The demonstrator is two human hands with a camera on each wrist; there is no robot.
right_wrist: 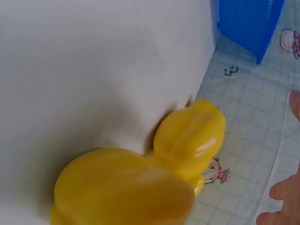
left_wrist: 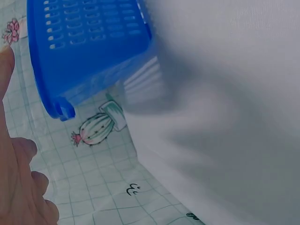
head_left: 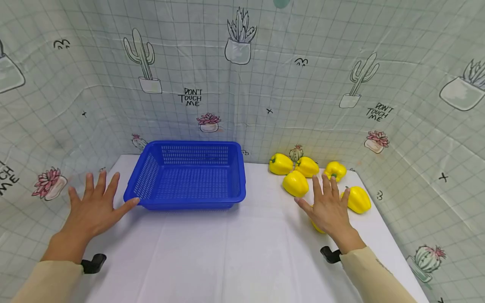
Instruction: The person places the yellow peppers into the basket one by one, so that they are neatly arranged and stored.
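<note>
An empty blue plastic basket (head_left: 189, 204) stands on the white table (head_left: 227, 252), left of centre. My left hand (head_left: 92, 206) is spread flat and open just left of the basket's front corner, holding nothing; the left wrist view shows its fingers (left_wrist: 18, 187) beside the basket (left_wrist: 89, 51). Several yellow bell peppers lie at the right rear, among them one (head_left: 295, 183) and another (head_left: 359, 199). My right hand (head_left: 327, 206) is open with its fingers spread above a pepper (head_left: 317, 227) that it mostly hides. In the right wrist view that pepper (right_wrist: 122, 190) fills the foreground; the fingers (right_wrist: 281, 197) are clear of it.
Cloth walls printed with cacti and a grid enclose the table on three sides. A second pepper (right_wrist: 190, 136) lies by the table's edge in the right wrist view. Two more peppers (head_left: 281, 164) (head_left: 335, 170) sit against the back wall. White tabletop lies in front of the basket.
</note>
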